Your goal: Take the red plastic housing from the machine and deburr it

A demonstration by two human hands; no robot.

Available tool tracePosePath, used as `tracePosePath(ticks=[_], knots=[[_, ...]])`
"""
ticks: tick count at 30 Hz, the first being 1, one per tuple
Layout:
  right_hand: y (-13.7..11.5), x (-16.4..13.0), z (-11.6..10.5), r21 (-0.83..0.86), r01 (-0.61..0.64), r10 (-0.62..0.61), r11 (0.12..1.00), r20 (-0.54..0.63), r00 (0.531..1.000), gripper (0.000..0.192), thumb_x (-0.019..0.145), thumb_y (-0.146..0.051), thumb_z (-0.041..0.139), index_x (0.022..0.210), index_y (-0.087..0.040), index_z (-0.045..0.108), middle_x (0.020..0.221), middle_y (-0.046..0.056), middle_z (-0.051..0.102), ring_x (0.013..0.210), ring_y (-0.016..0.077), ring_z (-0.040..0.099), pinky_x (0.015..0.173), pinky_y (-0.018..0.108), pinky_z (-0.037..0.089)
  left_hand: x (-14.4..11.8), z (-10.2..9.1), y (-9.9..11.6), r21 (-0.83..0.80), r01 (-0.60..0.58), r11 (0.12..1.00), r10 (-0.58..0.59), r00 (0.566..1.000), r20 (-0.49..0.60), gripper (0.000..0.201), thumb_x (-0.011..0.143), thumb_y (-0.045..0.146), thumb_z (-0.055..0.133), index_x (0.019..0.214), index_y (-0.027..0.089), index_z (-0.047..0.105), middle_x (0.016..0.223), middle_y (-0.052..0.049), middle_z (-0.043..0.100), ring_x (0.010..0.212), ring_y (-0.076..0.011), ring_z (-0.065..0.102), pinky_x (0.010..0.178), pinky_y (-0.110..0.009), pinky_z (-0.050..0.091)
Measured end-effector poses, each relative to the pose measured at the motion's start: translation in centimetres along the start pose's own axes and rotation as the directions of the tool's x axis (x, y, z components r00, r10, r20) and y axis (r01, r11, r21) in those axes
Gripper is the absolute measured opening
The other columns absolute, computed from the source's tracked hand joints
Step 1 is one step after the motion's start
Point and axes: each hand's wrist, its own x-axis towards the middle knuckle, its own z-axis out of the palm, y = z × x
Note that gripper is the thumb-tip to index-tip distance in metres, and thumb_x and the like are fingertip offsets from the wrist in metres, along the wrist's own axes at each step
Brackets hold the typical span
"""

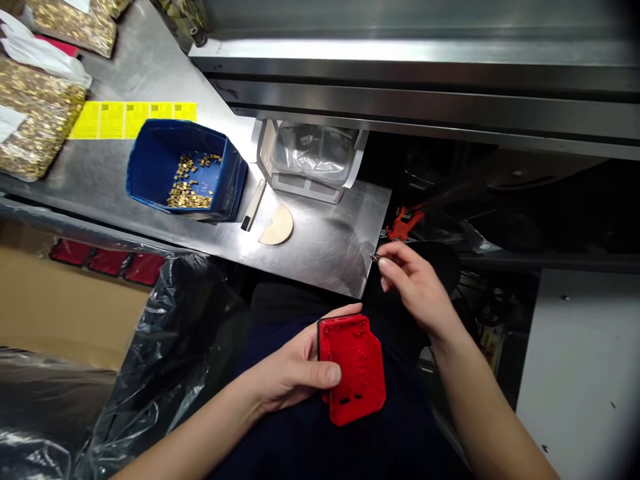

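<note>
A red plastic housing [357, 367] with a black edge rests in my left hand [295, 367], its hollow inside facing up. My left thumb presses on its inner side and the fingers wrap behind it. Over the right corner of the metal table, my right hand [413, 283] pinches a tiny dark piece [375, 257] between thumb and fingertips; its kind is too small to make out. Near that hand lies an orange-handled tool [404, 223], partly in shadow.
On the metal table [320, 240] stand a blue bin [233, 180] of small brass parts [187, 193], a grey bin [307, 187] with plastic bags, a knife-like tool [254, 205] and a pale disc [277, 225]. Lower left, a plastic-lined carton [60, 307] holds red pieces [107, 261]. Metal machine edges [400, 93] overhang.
</note>
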Motion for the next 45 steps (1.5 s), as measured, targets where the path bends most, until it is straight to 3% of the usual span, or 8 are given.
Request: tracePosePath(ticks=[3, 8, 15, 25, 28, 33, 39, 45], knots=[[-3.5, -3.7, -1.5, 0.162, -0.054, 0.054, 0.985, 0.002, 0.999, 0.020, 0.098, -0.040, 0.066, 0.112, -0.026, 0.066, 0.089, 0.000, 0.069, 0.072, 0.0147, 0.065, 0.064, 0.024, 0.053, 0.2, 0.7, 0.1, 0.074, -0.041, 0.996, 0.042, 0.999, -0.021, 0.096, 0.075, 0.031, 0.091, 0.155, 0.024, 0.039, 0.141, -0.017, 0.061, 0.128, -0.0327, 0.060, 0.111, -0.048, 0.041], [-6.6, -7.7, -0.3, -0.023, -0.035, 0.036, 0.999, 0.037, 0.999, 0.017, 0.097, -0.033, 0.069, 0.113, -0.028, 0.067, 0.088, 0.000, 0.070, 0.069, 0.0151, 0.063, 0.062, 0.026, 0.052, 0.8, 1.7, 0.3, 0.139, -0.079, 0.987, 0.078, 0.997, 0.015, 0.075, 0.079, 0.030, 0.088, 0.143, 0.020, 0.051, 0.127, -0.013, 0.064, 0.117, -0.0275, 0.061, 0.106, -0.042, 0.043], [-6.6, -8.2, 1.8, -0.110, 0.075, -0.070, 0.991, 0.055, 0.996, 0.012, 0.100, -0.021, 0.062, 0.111, -0.024, 0.065, 0.083, -0.001, 0.065, 0.072, 0.0148, 0.062, 0.070, 0.028, 0.051, 1.1, 1.7, 0.4, 0.201, -0.085, 0.976, 0.071, 0.995, 0.075, 0.048, 0.082, 0.033, 0.085, 0.119, 0.016, 0.061, 0.104, -0.006, 0.060, 0.094, -0.0172, 0.056, 0.083, -0.028, 0.045], [-7.2, -7.9, 1.8, -0.086, 0.101, -0.093, 0.991, 0.088, 0.992, 0.011, 0.102, -0.016, 0.058, 0.105, -0.023, 0.066, 0.090, 0.000, 0.069, 0.079, 0.0147, 0.066, 0.076, 0.026, 0.050, 1.1, 1.4, 0.2, 0.239, -0.096, 0.966, 0.087, 0.995, 0.049, 0.060, 0.082, 0.031, 0.085, 0.132, 0.018, 0.055, 0.108, -0.007, 0.063, 0.098, -0.0182, 0.057, 0.084, -0.027, 0.046], [-6.5, -7.5, 0.8, 0.009, 0.028, -0.029, 1.000, 0.099, 0.995, 0.009, 0.100, -0.021, 0.062, 0.103, -0.026, 0.069, 0.090, -0.002, 0.071, 0.075, 0.0138, 0.066, 0.069, 0.025, 0.050, 0.9, 1.3, 0.1, 0.217, -0.085, 0.973, 0.080, 0.996, 0.031, 0.068, 0.080, 0.031, 0.087, 0.137, 0.018, 0.054, 0.114, -0.008, 0.066, 0.105, -0.0213, 0.060, 0.093, -0.032, 0.047], [-1.3, -3.9, 0.9, 0.092, -0.124, 0.145, 0.988, -0.276, 0.950, 0.019, 0.097, -0.037, 0.067, 0.111, -0.025, 0.066, 0.092, 0.002, 0.071, 0.076, 0.0169, 0.067, 0.066, 0.026, 0.053, 0.7, 1.0, -0.1, 0.135, -0.042, 0.990, 0.042, 0.999, -0.001, 0.080, 0.076, 0.032, 0.090, 0.145, 0.021, 0.051, 0.127, -0.012, 0.068, 0.115, -0.0271, 0.065, 0.102, -0.039, 0.047], [3.6, 0.5, 4.5, -0.223, -0.082, 0.084, 0.971, -0.004, 0.996, 0.016, 0.093, -0.025, 0.066, 0.109, -0.023, 0.062, 0.095, 0.003, 0.071, 0.075, 0.0195, 0.066, 0.068, 0.030, 0.050, 0.4, 0.7, -0.2, 0.014, -0.018, 1.000, 0.018, 1.000, -0.010, 0.085, 0.076, 0.032, 0.090, 0.149, 0.020, 0.048, 0.139, -0.019, 0.063, 0.132, -0.0367, 0.057, 0.113, -0.053, 0.040], [0.0, -1.7, 0.6, -0.066, -0.061, 0.055, 0.996, -0.093, 0.994, 0.020, 0.094, -0.036, 0.071, 0.109, -0.026, 0.063, 0.085, -0.002, 0.066, 0.069, 0.0152, 0.062, 0.066, 0.026, 0.050, 0.1, 0.4, -0.3, -0.004, -0.033, 0.999, 0.033, 0.999, -0.034, 0.091, 0.078, 0.032, 0.089, 0.154, 0.028, 0.039, 0.144, -0.016, 0.059, 0.131, -0.0349, 0.059, 0.114, -0.055, 0.039]])
